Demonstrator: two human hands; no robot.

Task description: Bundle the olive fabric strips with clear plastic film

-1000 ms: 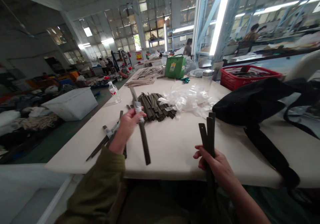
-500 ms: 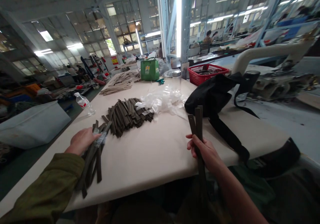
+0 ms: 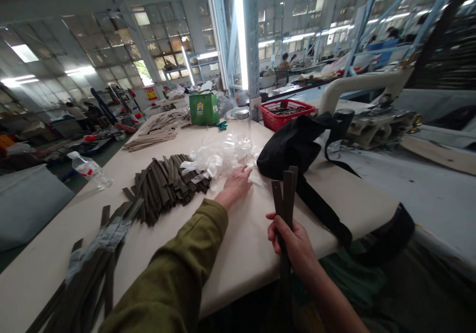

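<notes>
My left hand [image 3: 237, 186] reaches across the table with fingers stretched out at the near edge of a heap of clear plastic strips [image 3: 219, 155]. Whether the fingertips grip any plastic is hard to see. My right hand [image 3: 292, 238] is closed around a few long dark grey-brown fabric strips [image 3: 288, 194], held upright by the table's front edge. At the left lie bundles of similar strips [image 3: 94, 263], wrapped with clear plastic. Beyond them a loose pile of dark strips [image 3: 163, 184] touches the plastic heap.
A black bag [image 3: 290, 147] with a long strap lies right of the plastic. Behind are a lidded clear jar [image 3: 243, 123], a red basket [image 3: 284, 117] and a green bag [image 3: 203, 108]. A plastic bottle [image 3: 91, 171] leans at the left table edge. A machine [image 3: 379, 119] stands right.
My left hand has let go of the wrapped bundle at the left and moved right and forward to the plastic heap. My right hand still holds its strips. The view has turned slightly right.
</notes>
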